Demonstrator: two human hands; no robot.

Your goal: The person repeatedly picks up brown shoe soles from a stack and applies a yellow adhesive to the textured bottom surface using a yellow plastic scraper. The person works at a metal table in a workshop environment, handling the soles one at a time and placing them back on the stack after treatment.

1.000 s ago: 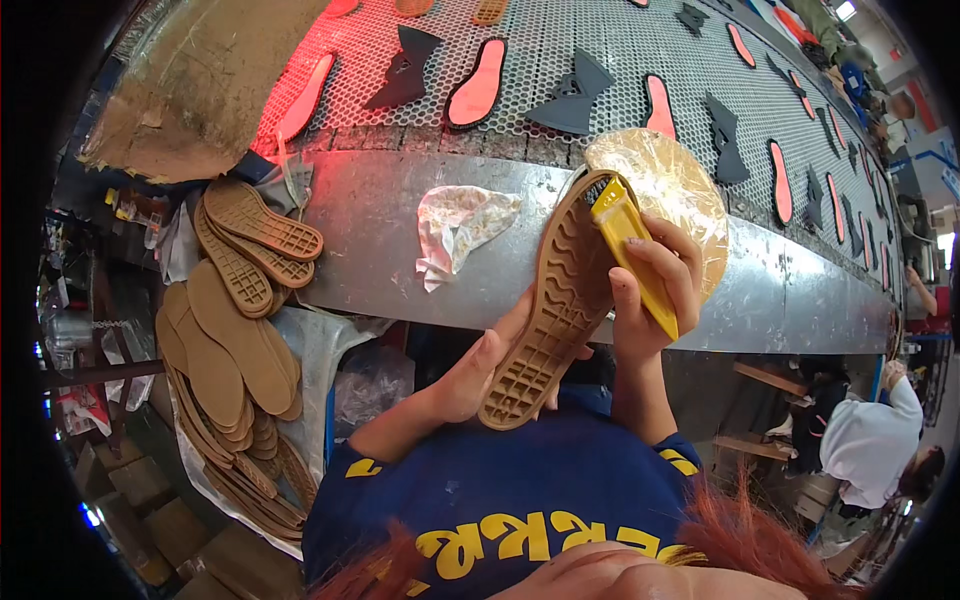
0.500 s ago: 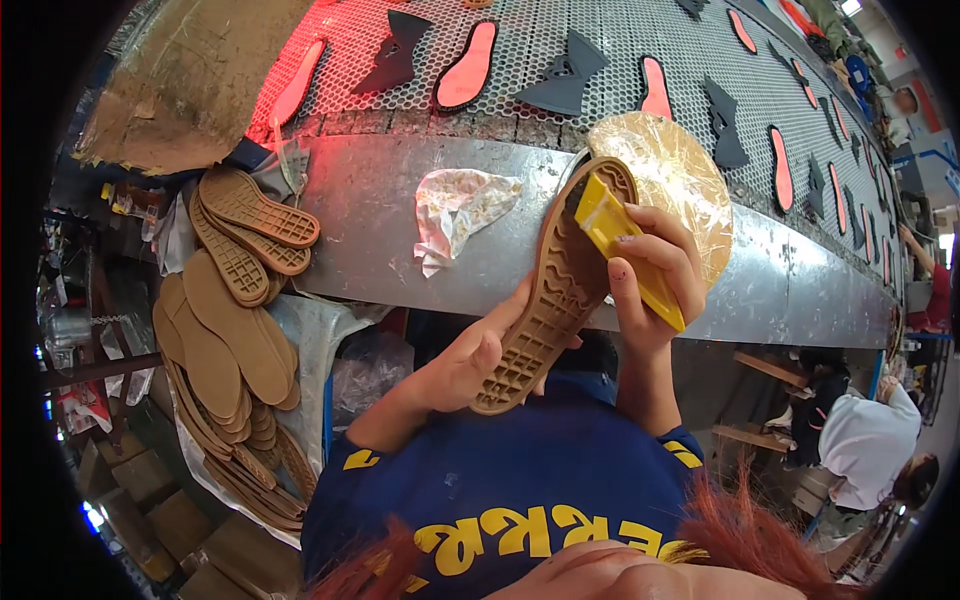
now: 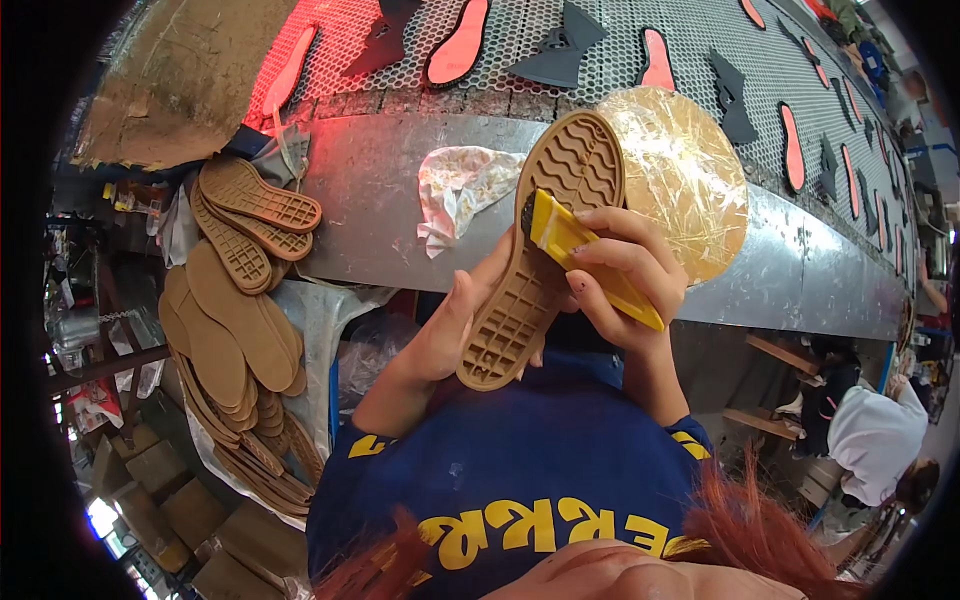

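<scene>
A tan shoe sole (image 3: 572, 165) with wavy ridges at one end and a square grid at the other is tilted up in front of my chest. My left hand (image 3: 445, 330) grips it along its lower left side, with some fingers hidden behind it. Between the fingers and thumb of my right hand (image 3: 635, 265) is a yellow-handled brush (image 3: 565, 235). Its dark bristles lie at the left edge of the sole, near the middle of its length.
Behind the sole, a round tape-covered disc (image 3: 690, 185) and a stained cloth (image 3: 460, 200) lie on the metal ledge (image 3: 360, 190). Beyond runs a mesh conveyor (image 3: 620, 75) with pink insoles and black pieces. Stacked tan soles (image 3: 215, 330) stand at left; another person (image 3: 880, 430) is at right.
The brush has moved left and down the sole, from the wavy end to the left edge near the middle. The sole has turned a little more upright, and my left hand has shifted with it.
</scene>
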